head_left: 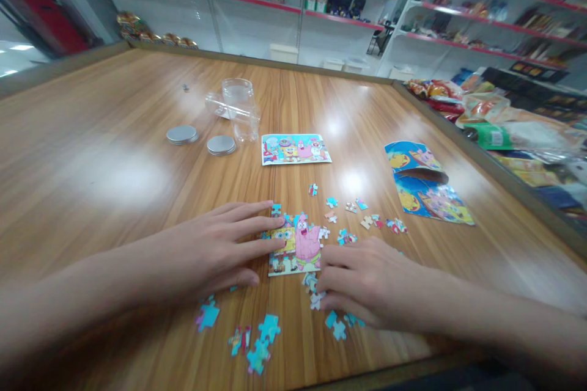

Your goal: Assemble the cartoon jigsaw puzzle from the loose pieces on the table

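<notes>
A partly joined jigsaw puzzle (296,247) with a yellow square figure and a pink star figure lies on the wooden table. Across its left side, my left hand (229,241) rests with fingers spread, the fingertips touching the pieces. My right hand (362,278) is curled at the puzzle's lower right edge, its fingers closed around a pale puzzle piece (316,300) that is partly covered. Loose blue pieces (259,354) lie in front of the puzzle, and more loose pieces (351,206) are scattered beyond my right hand. A printed reference picture (296,149) lies behind the puzzle.
Behind stand a clear plastic jar (239,101) with a clear piece of plastic leaning by it, and two silver lids (221,145). A folded blue printed sheet (424,186) lies at the right. Packaged goods (513,134) sit beyond the table's raised right edge; shelves line the back.
</notes>
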Action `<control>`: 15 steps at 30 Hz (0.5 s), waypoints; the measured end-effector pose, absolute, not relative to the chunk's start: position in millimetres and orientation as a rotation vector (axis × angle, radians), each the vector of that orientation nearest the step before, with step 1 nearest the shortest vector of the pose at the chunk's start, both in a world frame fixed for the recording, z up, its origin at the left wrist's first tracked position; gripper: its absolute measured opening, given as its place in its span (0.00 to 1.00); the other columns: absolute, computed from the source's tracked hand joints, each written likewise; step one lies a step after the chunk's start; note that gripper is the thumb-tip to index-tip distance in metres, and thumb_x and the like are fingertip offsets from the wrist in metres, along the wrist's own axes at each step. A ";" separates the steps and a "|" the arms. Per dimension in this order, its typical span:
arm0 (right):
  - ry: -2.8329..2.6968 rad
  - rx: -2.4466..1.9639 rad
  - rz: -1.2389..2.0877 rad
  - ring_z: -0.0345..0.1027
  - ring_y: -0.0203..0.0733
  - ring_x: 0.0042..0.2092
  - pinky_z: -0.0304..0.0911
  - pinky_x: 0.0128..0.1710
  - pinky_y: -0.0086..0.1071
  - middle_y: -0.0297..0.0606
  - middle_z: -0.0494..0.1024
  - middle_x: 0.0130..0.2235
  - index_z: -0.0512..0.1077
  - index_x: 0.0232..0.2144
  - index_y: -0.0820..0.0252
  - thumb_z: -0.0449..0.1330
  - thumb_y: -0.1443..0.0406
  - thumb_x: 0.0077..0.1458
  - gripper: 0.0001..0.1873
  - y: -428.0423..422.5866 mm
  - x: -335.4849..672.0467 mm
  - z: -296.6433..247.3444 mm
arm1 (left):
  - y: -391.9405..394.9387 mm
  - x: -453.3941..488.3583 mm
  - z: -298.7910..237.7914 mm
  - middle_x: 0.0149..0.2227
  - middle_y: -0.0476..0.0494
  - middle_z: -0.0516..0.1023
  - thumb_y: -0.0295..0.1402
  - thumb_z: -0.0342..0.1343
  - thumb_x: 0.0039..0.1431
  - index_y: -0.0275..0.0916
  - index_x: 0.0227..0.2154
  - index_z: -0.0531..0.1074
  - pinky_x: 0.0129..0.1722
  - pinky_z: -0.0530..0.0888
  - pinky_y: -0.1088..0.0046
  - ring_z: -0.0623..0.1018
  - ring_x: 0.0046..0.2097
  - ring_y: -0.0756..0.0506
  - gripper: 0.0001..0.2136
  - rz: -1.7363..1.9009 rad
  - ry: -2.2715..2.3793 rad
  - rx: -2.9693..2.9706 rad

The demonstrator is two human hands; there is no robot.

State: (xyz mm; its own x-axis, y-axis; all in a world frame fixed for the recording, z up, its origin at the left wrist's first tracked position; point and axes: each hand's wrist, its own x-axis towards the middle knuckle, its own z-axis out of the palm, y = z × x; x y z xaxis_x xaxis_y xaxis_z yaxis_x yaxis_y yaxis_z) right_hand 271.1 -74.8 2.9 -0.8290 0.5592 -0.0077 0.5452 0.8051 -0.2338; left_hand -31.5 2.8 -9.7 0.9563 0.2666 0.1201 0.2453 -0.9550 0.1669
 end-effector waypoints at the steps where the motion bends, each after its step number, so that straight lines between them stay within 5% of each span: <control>1: -2.929 -0.934 0.365 0.67 0.37 0.34 0.52 0.28 0.33 0.37 0.76 0.37 0.72 0.35 0.59 0.54 0.59 0.69 0.13 -75.1 271.4 4.2 | 2.6 -31.5 -9.8 0.65 0.43 0.67 0.39 0.57 0.66 0.48 0.65 0.61 0.67 0.63 0.53 0.60 0.69 0.36 0.26 0.233 0.381 2.954; 15: -2.909 -0.964 0.481 0.64 0.36 0.32 0.52 0.28 0.33 0.36 0.75 0.41 0.69 0.37 0.58 0.53 0.62 0.69 0.08 -78.8 275.0 3.6 | 3.4 -31.9 -11.7 0.63 0.40 0.69 0.40 0.59 0.65 0.46 0.63 0.63 0.63 0.69 0.55 0.66 0.66 0.35 0.25 0.292 0.393 2.990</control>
State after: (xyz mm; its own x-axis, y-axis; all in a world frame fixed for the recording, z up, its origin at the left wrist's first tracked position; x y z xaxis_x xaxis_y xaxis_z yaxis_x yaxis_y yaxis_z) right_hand 275.0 -78.8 3.6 -0.8062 0.5886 -0.0595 0.5765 0.7589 -0.3027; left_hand -31.9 3.4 -11.7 0.9479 0.2663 0.1751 0.2448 -0.9601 0.1353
